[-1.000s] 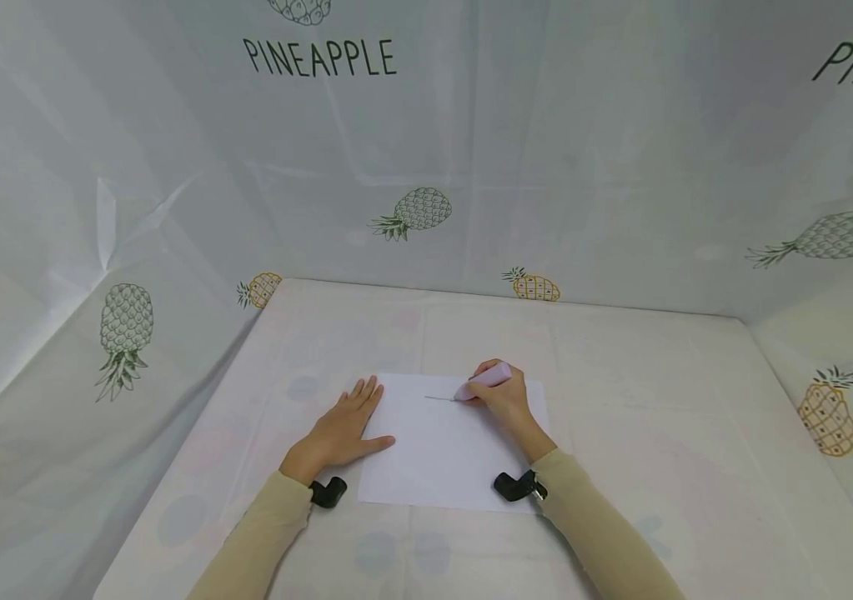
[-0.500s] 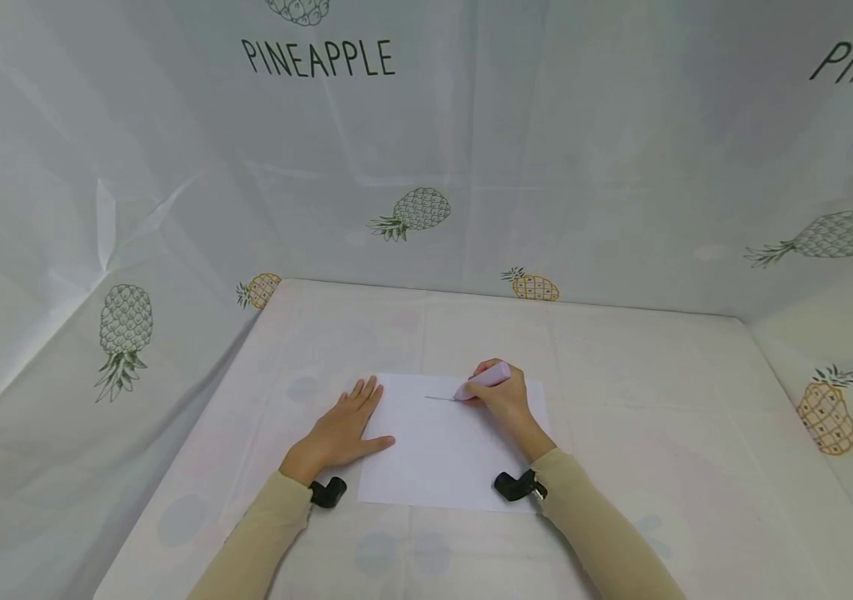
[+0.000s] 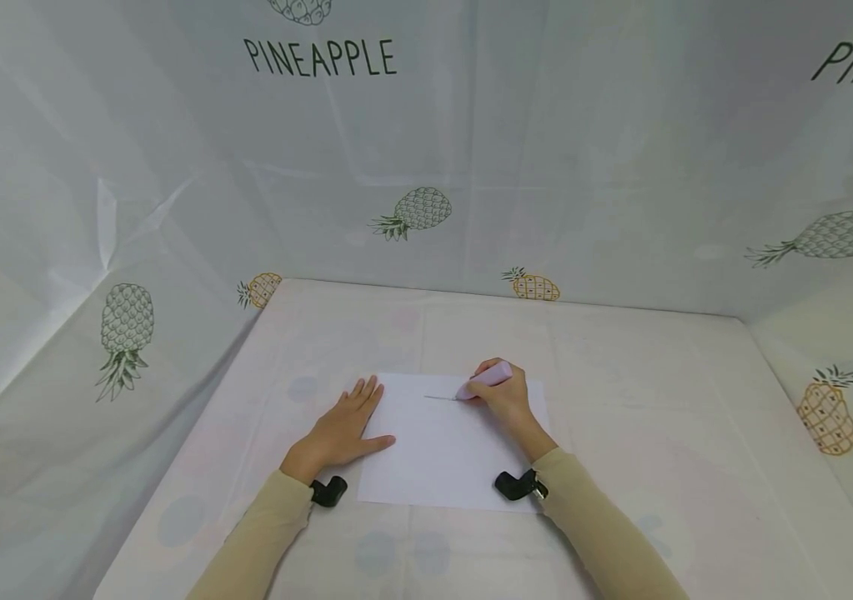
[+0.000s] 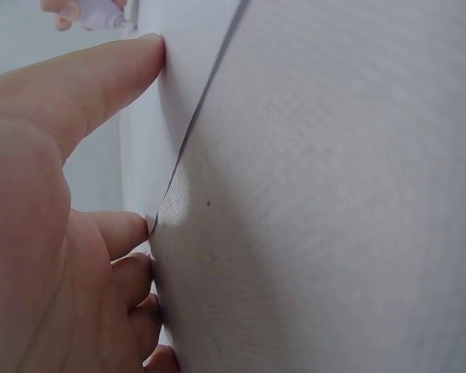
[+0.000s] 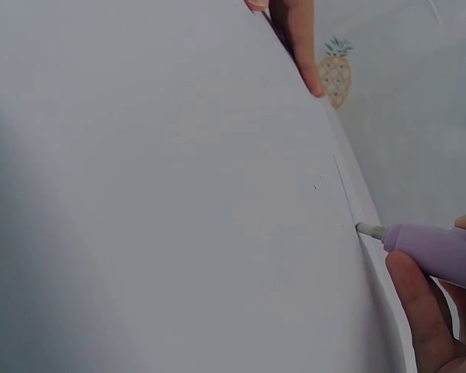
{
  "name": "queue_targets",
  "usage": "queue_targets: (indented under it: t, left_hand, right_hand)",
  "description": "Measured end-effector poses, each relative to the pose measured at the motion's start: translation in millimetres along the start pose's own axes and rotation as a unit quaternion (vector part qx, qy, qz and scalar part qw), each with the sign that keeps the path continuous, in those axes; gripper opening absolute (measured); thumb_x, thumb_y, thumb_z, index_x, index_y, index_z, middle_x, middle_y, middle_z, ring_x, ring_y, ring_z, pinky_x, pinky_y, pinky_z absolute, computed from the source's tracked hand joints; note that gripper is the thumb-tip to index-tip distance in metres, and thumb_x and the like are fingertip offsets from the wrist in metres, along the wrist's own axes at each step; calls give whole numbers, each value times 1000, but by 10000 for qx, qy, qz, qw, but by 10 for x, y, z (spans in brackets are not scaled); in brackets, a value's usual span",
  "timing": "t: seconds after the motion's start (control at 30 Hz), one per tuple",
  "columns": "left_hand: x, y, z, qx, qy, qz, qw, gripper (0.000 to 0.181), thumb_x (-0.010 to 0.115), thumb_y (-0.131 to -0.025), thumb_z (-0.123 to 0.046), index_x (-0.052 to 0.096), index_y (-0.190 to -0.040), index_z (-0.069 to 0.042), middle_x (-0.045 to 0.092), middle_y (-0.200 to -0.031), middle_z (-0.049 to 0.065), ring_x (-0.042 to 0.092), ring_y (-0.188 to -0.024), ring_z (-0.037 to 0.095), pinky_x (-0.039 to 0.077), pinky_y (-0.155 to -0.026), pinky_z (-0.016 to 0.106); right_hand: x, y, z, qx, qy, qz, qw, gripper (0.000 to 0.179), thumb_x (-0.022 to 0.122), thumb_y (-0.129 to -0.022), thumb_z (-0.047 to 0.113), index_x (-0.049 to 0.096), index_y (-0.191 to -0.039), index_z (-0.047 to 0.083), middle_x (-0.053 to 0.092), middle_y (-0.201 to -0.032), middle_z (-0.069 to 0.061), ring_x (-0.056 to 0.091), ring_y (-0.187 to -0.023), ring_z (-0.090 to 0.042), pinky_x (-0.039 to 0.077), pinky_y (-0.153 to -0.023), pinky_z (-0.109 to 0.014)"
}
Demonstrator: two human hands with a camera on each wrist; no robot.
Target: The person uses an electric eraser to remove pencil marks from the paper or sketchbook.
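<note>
A sheet of white paper [image 3: 434,467] lies on the covered table. My left hand [image 3: 343,429] rests on its left edge with the fingers spread and the thumb out. In the left wrist view the thumb [image 4: 116,78] and fingertips press down at the paper's edge. My right hand [image 3: 504,400] grips a lilac electric eraser [image 3: 492,375], a thick pen-shaped body with a narrow grey tip. That tip touches the paper at the right end of a thin dark line [image 3: 437,397]. In the right wrist view a few small dark specks dot the paper near the tip.
A pale tablecloth [image 3: 644,417] covers the table around the paper. White sheeting [image 3: 606,167] printed with pineapples stands behind and at both sides. Dark wrist cameras [image 3: 330,492] sit at both cuffs, the right one over the paper's lower right part.
</note>
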State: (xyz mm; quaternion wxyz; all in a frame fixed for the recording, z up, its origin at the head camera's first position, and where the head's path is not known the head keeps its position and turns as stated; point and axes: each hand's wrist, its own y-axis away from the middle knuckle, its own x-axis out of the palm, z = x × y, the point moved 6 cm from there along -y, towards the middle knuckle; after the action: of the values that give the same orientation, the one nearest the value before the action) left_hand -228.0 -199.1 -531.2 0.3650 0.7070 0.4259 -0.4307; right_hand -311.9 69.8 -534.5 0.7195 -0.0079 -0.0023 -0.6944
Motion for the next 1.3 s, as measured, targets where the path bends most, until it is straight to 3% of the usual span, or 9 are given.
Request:
queue_targets:
  t: [0.43, 0.97, 1.3]
  left_hand:
    - [-15, 1, -22, 16, 36, -22, 10000, 96, 59, -94, -58, 19, -157, 1, 8, -165, 17, 6, -151, 36, 14, -120, 53]
    - [-24, 5, -22, -28, 24, -2, 10000, 95, 59, -94, -58, 19, -158, 1, 8, -165, 17, 6, -151, 35, 14, -120, 52]
    - [-11, 2, -18, -15, 23, -1, 10000, 96, 59, -94, -59, 18, -158, 0, 8, -165, 17, 6, -151, 35, 14, -120, 52]
  right_hand:
    - [65, 5, 5, 37, 63, -11, 10000, 27, 78, -67, -15, 62, -87, -7, 64, -79, -14, 64, -73, -22, 60, -58, -38]
    - [-30, 4, 10, 113, 18, -30, 9999, 29, 80, -67, -14, 63, -90, -9, 64, -76, -8, 63, -70, -18, 61, -60, -37]
    - [23, 19, 23, -138, 54, -32, 9999, 25, 78, -67, -14, 62, -86, -7, 64, -76, -12, 64, -68, -20, 60, -56, -35]
